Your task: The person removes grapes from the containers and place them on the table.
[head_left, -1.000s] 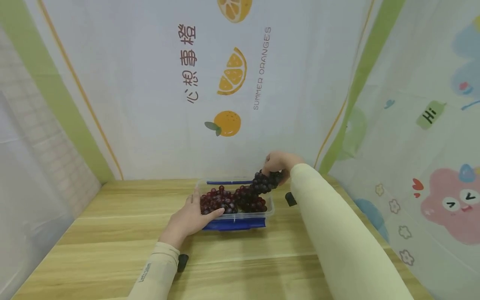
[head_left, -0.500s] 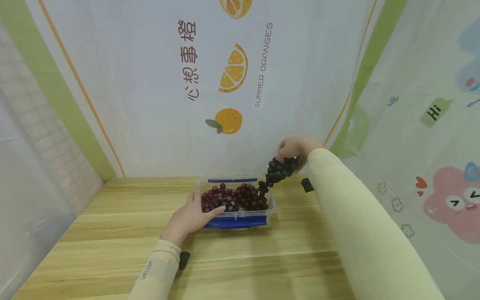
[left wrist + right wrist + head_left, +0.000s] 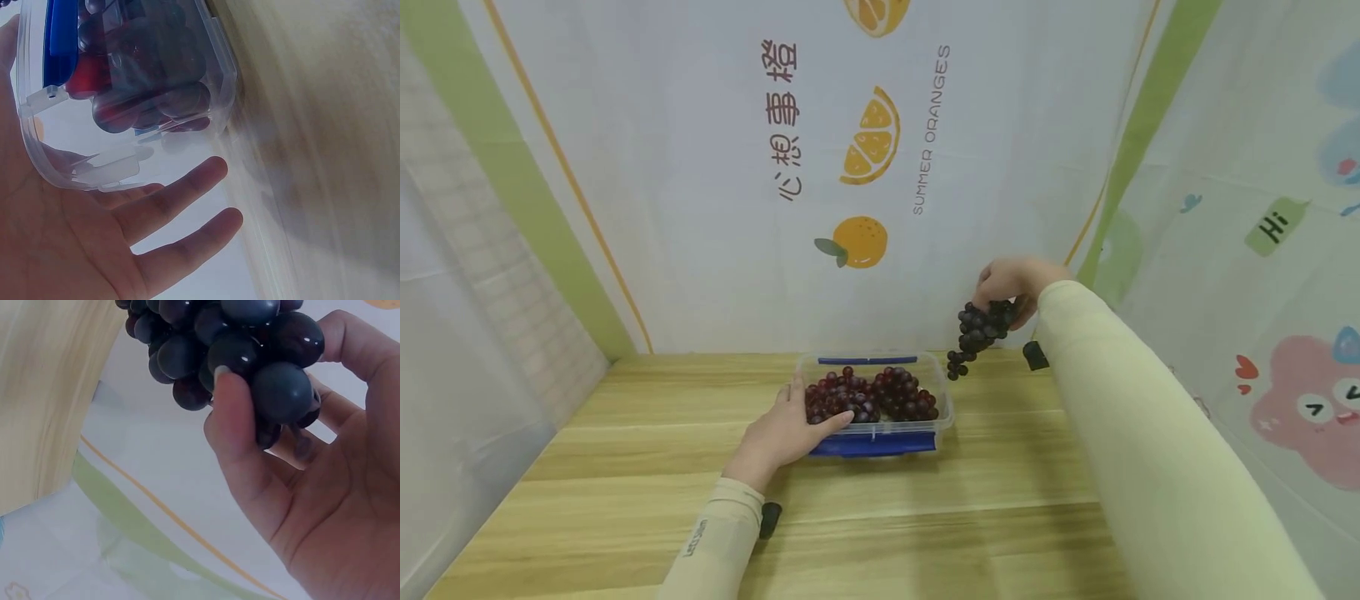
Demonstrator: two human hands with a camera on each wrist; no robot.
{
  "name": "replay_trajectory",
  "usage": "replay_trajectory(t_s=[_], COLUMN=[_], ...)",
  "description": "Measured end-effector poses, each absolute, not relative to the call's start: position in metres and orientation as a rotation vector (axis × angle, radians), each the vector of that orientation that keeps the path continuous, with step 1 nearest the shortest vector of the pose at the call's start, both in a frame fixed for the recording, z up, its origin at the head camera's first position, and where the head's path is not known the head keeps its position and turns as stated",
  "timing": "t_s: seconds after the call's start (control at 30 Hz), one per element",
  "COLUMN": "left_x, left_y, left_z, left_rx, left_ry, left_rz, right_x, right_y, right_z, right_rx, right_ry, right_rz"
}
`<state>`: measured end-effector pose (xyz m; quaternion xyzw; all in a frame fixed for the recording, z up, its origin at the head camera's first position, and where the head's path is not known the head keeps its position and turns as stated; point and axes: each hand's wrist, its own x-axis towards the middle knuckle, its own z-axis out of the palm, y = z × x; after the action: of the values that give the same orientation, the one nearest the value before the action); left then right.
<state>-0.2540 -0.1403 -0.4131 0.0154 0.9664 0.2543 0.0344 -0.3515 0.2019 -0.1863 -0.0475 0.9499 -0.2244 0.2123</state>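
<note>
My right hand (image 3: 1017,282) holds up a bunch of dark, nearly black grapes (image 3: 981,331), its lower tip hanging beside the box's far right corner. In the right wrist view, the thumb presses one side of the bunch (image 3: 215,337) and the fingers curl behind it. A clear plastic box (image 3: 872,444) with blue latches stands without a lid on the table. Red-purple grapes (image 3: 842,398) fill much of it. My left hand (image 3: 778,433) rests against the box's left end, thumb over the front rim. Its fingers look straight along the wall in the left wrist view.
The wood-grain table (image 3: 647,467) runs back to a white cloth (image 3: 722,275) printed with oranges. Another printed cloth (image 3: 1225,300) hangs on the right. Black pieces (image 3: 1036,356) show beside both wrists.
My right hand has lifted the dark grape bunch out of the box, moving up and to the right. The left hand stays at the box's left end.
</note>
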Motion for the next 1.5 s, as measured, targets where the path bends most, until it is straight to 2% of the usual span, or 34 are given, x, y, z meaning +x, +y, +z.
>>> replay_trajectory(t_s=[0.83, 1.5], left_x=[-0.255, -0.255], left_y=[-0.140, -0.142], left_z=[-0.416, -0.414], left_rx=[0.057, 0.040], left_ry=[2.960, 2.959], left_rz=[0.795, 0.819], right_x=[-0.353, -0.361], right_y=[0.231, 0.254], right_z=[-0.182, -0.209], right_rx=[-0.091, -0.072], right_ry=[2.562, 2.506], right_rz=[-0.572, -0.537])
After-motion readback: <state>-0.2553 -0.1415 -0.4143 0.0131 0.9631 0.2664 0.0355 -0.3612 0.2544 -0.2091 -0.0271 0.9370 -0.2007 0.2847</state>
